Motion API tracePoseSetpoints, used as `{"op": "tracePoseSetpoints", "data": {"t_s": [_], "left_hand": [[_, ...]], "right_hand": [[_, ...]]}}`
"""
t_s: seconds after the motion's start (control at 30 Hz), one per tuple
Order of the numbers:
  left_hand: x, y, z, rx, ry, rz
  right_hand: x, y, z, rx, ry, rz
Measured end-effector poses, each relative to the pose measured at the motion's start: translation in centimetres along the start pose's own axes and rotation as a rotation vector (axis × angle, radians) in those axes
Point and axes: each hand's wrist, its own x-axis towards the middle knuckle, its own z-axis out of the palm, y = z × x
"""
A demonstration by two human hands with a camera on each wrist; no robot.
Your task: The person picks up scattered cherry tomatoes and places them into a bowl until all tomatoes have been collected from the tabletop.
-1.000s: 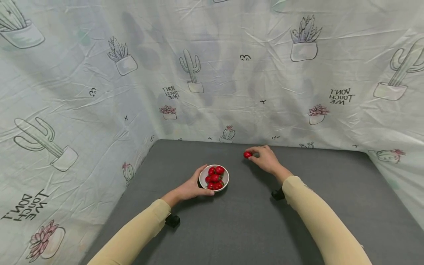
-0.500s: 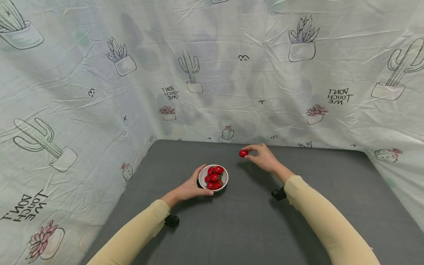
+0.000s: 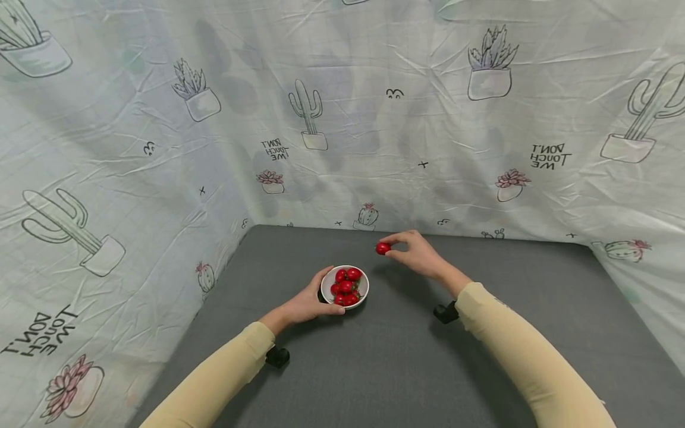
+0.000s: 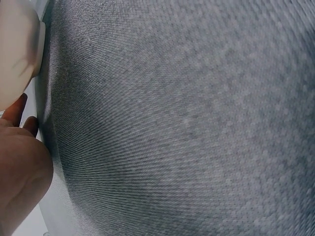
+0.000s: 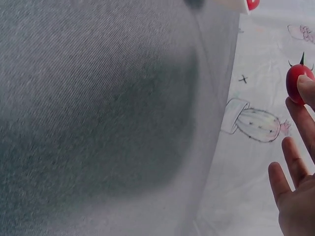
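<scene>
In the head view a white bowl (image 3: 328, 292) with several cherry tomatoes (image 3: 346, 286) in it stands on the grey table. My left hand (image 3: 307, 304) grips it from the left, thumb along the near side and fingers round the far left side. The left wrist view catches the outside of the bowl (image 4: 19, 54) at its left edge. Right of the bowl and farther back, my right hand (image 3: 420, 255) pinches one cherry tomato (image 3: 382, 248) between thumb and finger above the table. Green sepals show on that tomato (image 5: 294, 83) in the right wrist view, where the other fingers are spread.
The dark grey tabletop (image 3: 369, 368) runs back to a pale cloth backdrop (image 3: 348, 119) printed with cacti, which also hangs along the left side. A black wrist camera (image 3: 277, 356) sits under the left wrist, another wrist camera (image 3: 445, 313) under the right.
My right hand has moved left with the cherry tomato, closer to the bowl. The left hand and the bowl have stayed in place.
</scene>
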Motion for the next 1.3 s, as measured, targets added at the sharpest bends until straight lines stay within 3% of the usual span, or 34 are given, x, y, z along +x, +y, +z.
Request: {"op": "tracePoseSetpoints", "data": {"t_s": [0.27,0.73,1.3], "left_hand": [[0.1,-0.1,-0.1,-0.003,0.002,-0.015],[0.2,0.1,-0.1,-0.026,-0.007,-0.032],[0.2,-0.3,-0.3,-0.059,-0.031,-0.021]], "right_hand": [[0.3,-1.3,0.7,-0.003,-0.025,-0.019],[1.7,-3.6,2.6,-0.015,-0.132,-0.180],[3.1,-5.1,5.1,-0.015,-0.267,-0.150]]}}
